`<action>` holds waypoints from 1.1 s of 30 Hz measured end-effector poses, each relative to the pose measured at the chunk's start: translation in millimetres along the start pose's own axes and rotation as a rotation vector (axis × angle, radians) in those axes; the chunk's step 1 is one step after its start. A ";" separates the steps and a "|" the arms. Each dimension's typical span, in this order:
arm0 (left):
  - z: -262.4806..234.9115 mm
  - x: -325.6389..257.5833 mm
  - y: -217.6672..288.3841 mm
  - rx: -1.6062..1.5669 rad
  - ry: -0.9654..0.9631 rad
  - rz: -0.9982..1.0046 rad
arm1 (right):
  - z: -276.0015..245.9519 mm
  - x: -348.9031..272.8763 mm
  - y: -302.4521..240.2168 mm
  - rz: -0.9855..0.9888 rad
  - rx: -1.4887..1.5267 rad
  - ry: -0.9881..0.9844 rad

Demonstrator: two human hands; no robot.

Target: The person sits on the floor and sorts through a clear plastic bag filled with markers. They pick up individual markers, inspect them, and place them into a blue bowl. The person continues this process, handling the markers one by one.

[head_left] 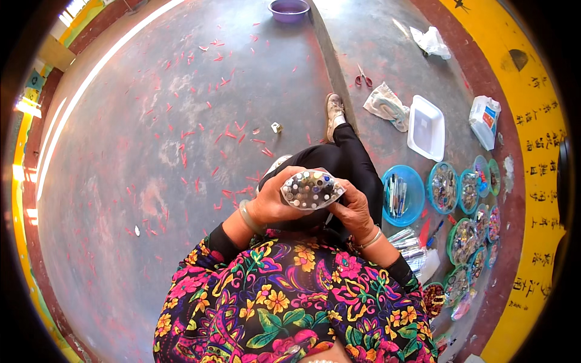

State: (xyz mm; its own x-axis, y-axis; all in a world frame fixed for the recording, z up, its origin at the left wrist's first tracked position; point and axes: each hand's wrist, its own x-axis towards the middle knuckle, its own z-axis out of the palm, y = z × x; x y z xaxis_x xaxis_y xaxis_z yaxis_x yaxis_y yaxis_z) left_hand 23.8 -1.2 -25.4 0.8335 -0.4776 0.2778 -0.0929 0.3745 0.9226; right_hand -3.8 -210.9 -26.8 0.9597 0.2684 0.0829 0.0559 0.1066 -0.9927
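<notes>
Above my lap, both hands hold a clear plastic pouch point(312, 189) packed with what look like pens, their round ends facing up in white, grey, black and blue. My left hand point(273, 199) wraps round its left side, and a bangle circles that wrist. On the right side, my right hand point(356, 213) grips the pouch's edge between thumb and fingers. The pouch's lower part is hidden from this angle. To the right of my knee, a blue round basket point(403, 195) contains several pens, and a heap of pens point(410, 249) lies just nearer.
Small round baskets point(463, 241) of little colourful items cluster at the right. Beyond them are a white tray point(426, 128), red scissors point(363, 77), a plastic bag point(387, 107) and a white package point(485, 123). A purple basin point(288, 10) stands far off; red scraps point(230, 132) litter the floor.
</notes>
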 end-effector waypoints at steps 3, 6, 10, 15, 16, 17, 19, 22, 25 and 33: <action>4.0 -1.3 1.9 -0.015 -0.003 -0.010 | -4.9 -0.2 -3.7 0.003 0.005 -0.028; 9.8 1.5 -0.3 -0.006 -0.032 -0.008 | -11.5 -8.0 -0.2 0.042 0.021 -0.016; 5.2 -2.3 4.2 0.003 -0.090 -0.097 | -39.7 -15.4 -10.2 -0.007 -0.134 0.038; 3.3 2.0 1.8 0.105 -0.197 -0.034 | -134.6 -51.8 12.2 -0.001 -0.151 0.630; 5.4 3.8 2.0 0.145 -0.168 -0.012 | -159.5 -61.5 19.3 0.010 -0.126 0.746; 8.6 4.9 2.0 0.186 -0.140 0.014 | -182.7 -73.2 27.3 0.017 -0.100 0.864; 17.6 8.5 6.6 0.165 -0.095 -0.017 | -225.4 -100.9 45.9 0.171 -0.125 1.006; 25.5 13.8 6.3 0.221 -0.115 0.000 | -268.7 -133.5 92.0 0.368 -0.239 1.004; 29.8 18.6 5.0 0.175 -0.201 -0.043 | -287.8 -140.2 147.9 0.553 -0.492 0.884; 34.9 16.0 8.9 0.093 -0.202 -0.143 | -275.7 -102.0 215.7 0.739 -1.123 0.823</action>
State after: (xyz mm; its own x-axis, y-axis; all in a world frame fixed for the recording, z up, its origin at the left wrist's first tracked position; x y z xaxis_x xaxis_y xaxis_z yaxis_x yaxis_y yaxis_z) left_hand 17.3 -33.3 -3.4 0.7171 -0.6728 0.1818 -0.0394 0.2214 0.9744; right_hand -13.7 -479.3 -273.5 0.7259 -0.6759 -0.1276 -0.6657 -0.6437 -0.3774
